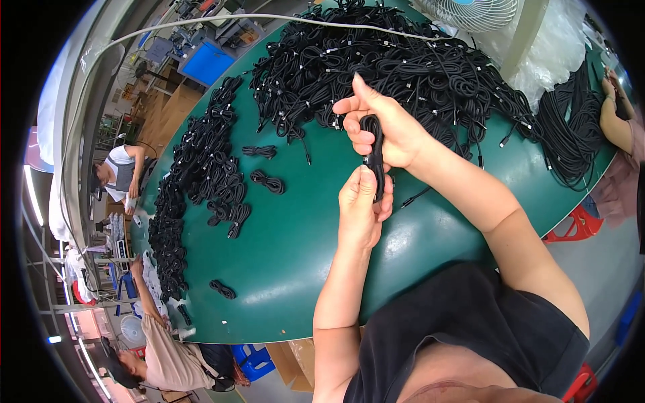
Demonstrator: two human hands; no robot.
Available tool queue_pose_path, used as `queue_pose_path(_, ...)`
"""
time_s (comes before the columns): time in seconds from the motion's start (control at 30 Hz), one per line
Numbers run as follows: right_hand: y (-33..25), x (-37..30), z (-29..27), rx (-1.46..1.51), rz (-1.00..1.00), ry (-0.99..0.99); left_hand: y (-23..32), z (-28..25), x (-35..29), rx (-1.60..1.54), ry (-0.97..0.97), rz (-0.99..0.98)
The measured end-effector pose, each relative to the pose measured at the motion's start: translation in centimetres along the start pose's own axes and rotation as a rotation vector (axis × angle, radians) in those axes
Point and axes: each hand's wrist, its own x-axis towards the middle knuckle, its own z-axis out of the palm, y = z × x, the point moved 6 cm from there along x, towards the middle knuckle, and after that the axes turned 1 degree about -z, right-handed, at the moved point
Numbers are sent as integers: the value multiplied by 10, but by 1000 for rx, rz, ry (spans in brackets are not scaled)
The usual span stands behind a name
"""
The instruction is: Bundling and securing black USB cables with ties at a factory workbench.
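Between my two hands is a black cable point(377, 146), folded into a long narrow bundle and held upright above the green table. My left hand point(363, 205) grips its lower end, thumb pressed along the side. Higher up, my right hand point(383, 124) has its fingers curled round the upper part, with the thumb pointing up and away. Part of the bundle is hidden by the fingers. Just beyond my hands rises a large heap of coiled black cables point(376, 60). A loose cable end point(416, 197) lies on the table beside my right wrist.
Tied cable bundles form a long pile point(208, 154) at the left of the green table point(289, 262). Single bundles point(267, 181) lie nearer. A fan point(474, 13) and plastic sheeting point(557, 40) are at the back right. Co-workers sit at the left and right edges.
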Motion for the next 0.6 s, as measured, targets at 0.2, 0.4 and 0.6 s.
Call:
queue_pose_path(0.2,-8,3,-6,-152,32,85,-1,10,1,-78,-57,-7)
queue_pose_path(0.4,-8,-1,-5,-136,20,103,-4,6,-3,315,-79,93)
queue_pose_path(0.6,-25,5,-22,-82,-181,305,10,3,3,364,33,361)
